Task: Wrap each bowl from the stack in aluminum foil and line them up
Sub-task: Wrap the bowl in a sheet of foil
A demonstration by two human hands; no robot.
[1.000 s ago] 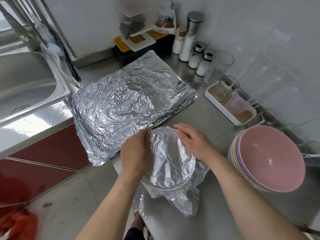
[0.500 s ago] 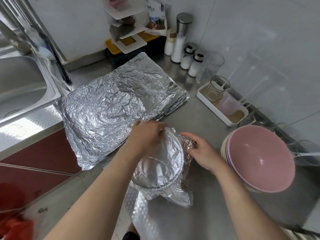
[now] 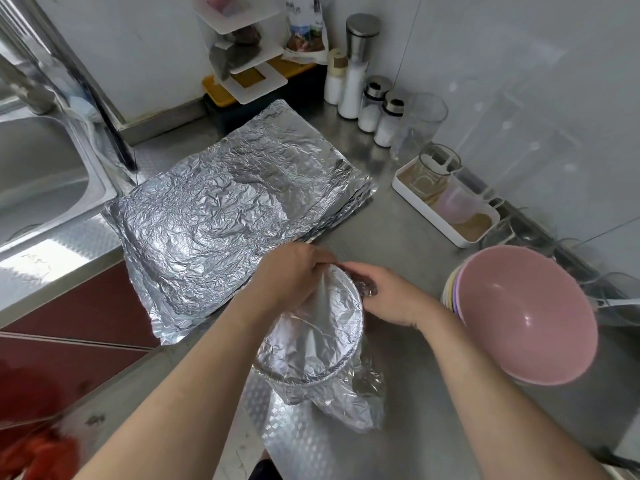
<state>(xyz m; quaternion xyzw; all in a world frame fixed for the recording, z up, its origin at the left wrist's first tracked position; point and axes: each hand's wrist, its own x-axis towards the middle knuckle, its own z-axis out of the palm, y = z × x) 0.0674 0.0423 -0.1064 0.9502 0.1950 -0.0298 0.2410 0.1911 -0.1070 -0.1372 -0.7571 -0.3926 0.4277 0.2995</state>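
Left hand: my left hand [image 3: 294, 277] is at the far rim of the foil-covered bowl [image 3: 318, 341]; its fingers [image 3: 320, 263] are curled and pinch the foil there.
Right hand: my right hand [image 3: 393, 297] is at the right side of the same rim; its fingers [image 3: 362, 277] are bent round a crumpled fold of foil, just beside the left fingers.
Foil-covered bowl: directly under both sets of fingers, on the counter [image 3: 415, 251]. The foil is stretched over its mouth, and loose foil bunches below it.
Foil sheets [image 3: 221, 216]: a flat pile just beyond the left fingers.
Bowl stack [image 3: 526, 317]: to the right of the right fingers, near but apart, with a pink bowl on top.
White tray [image 3: 412, 195]: well beyond the right fingers, with clear cups in it.
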